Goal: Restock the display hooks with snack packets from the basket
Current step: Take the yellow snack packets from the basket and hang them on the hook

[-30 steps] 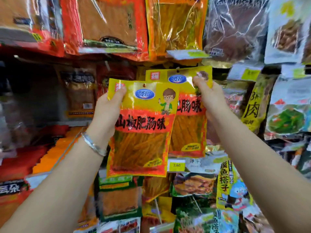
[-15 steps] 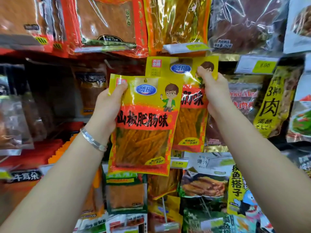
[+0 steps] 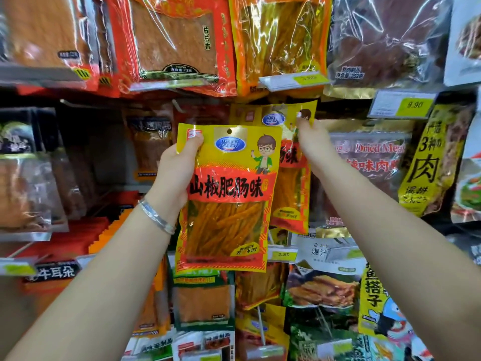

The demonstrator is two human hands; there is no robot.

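My left hand (image 3: 177, 168) grips a yellow-and-red snack packet (image 3: 226, 199) by its upper left corner, holding it upright in front of the display, its hang hole free. Behind it and to the right, my right hand (image 3: 312, 142) pinches the top right corner of a second, identical yellow packet (image 3: 291, 191), raised against the rack just below a price tag. The hook behind that second packet is hidden. No basket is in view.
Hanging snack packets fill the rack on all sides: red and orange packs (image 3: 171, 40) above, dark meat packs (image 3: 385, 35) at the upper right, a yellow pack with black characters (image 3: 429, 162) at the right. A bare hook arm (image 3: 179, 106) juts out above my left hand.
The view has tilted so the rack sits lower and closer. My right hand has shifted the rear packet slightly left and up toward the rack; my left hand keeps its packet steady.
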